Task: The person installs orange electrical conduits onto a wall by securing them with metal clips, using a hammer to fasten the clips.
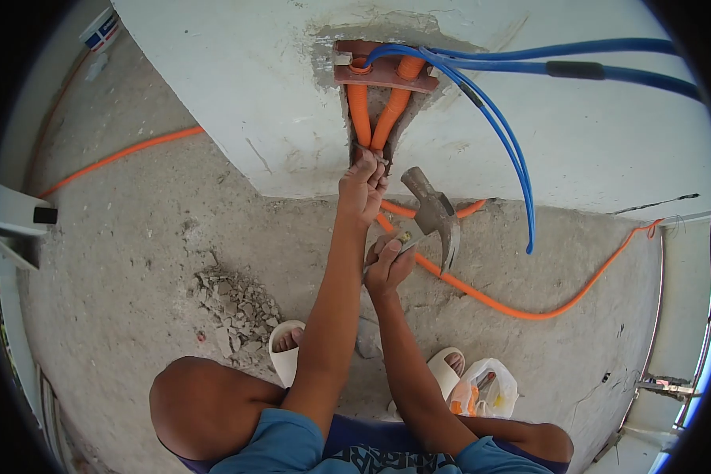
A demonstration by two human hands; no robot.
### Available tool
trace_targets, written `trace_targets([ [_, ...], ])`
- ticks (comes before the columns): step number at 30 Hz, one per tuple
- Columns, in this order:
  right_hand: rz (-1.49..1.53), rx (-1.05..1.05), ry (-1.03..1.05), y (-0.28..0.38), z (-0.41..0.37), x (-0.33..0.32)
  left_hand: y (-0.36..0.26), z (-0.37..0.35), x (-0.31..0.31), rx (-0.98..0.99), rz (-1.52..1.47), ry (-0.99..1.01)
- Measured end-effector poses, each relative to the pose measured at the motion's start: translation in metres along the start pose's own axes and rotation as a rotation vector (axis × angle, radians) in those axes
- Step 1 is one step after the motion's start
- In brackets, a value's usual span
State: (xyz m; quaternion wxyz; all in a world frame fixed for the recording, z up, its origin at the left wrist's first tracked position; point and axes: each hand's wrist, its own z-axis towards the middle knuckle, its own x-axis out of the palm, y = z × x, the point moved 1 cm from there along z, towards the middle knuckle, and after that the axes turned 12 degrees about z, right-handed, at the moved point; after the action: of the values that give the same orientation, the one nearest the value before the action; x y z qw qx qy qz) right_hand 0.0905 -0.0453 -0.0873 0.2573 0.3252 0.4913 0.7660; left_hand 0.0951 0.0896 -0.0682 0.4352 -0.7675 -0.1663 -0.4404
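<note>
My left hand (362, 188) reaches up to the wall slot, its fingers pinched together at the lower end of two orange corrugated conduits (389, 113). A thin greyish bit shows at the fingertips, too small to name. Lower and to the right, my right hand (389, 267) is closed around the handle of a claw hammer (433, 209). The hammer's head is raised beside my left wrist, apart from the wall. Above, the conduits run up into a reddish-brown box (387, 77) set in the wall, and blue cables (490, 118) come out of it.
Broken rubble (237, 312) lies on the concrete floor to the left. An orange conduit (529, 314) curves across the floor at right; another length (126, 164) runs at left. A plastic bag (488, 387) sits beside my right foot. A white bucket (101, 31) stands far left.
</note>
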Motion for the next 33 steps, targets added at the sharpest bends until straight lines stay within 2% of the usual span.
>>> trace_targets([
  [2, 0.11, 0.007, -0.011, -0.004, -0.004, 0.002, 0.001, 0.003, -0.002, -0.01, 0.025, -0.021],
  [5, -0.201, 0.044, 0.0, -0.01, 0.003, 0.004, 0.0, 0.001, -0.003, 0.011, 0.039, 0.023],
  [8, -0.029, 0.118, -0.078, -0.006, -0.002, -0.004, -0.002, 0.0, 0.001, -0.014, 0.058, -0.027],
  [11, 0.2, -0.008, -0.075, -0.003, -0.011, 0.004, -0.004, -0.002, 0.005, -0.02, 0.049, -0.091],
  [14, -0.3, -0.065, 0.009, 0.001, 0.006, 0.013, 0.0, 0.003, -0.005, -0.018, 0.055, -0.023],
  [17, -0.025, 0.139, -0.045, -0.002, 0.003, 0.002, -0.003, -0.001, 0.002, -0.015, 0.048, -0.016],
  [20, 0.268, -0.032, -0.099, -0.002, -0.008, 0.004, -0.003, 0.0, 0.001, -0.033, 0.051, -0.059],
  [23, -0.243, 0.061, 0.002, 0.01, 0.006, 0.014, -0.003, -0.001, 0.003, -0.005, 0.043, -0.051],
  [26, -0.082, 0.168, -0.052, 0.005, 0.008, 0.005, -0.001, 0.0, 0.0, -0.002, 0.048, -0.035],
  [29, 0.268, -0.051, -0.117, 0.0, -0.005, 0.005, -0.003, 0.0, 0.001, -0.022, 0.068, -0.061],
  [33, 0.008, 0.152, -0.017, 0.004, 0.001, 0.007, 0.002, 0.001, -0.001, -0.018, 0.056, -0.037],
])
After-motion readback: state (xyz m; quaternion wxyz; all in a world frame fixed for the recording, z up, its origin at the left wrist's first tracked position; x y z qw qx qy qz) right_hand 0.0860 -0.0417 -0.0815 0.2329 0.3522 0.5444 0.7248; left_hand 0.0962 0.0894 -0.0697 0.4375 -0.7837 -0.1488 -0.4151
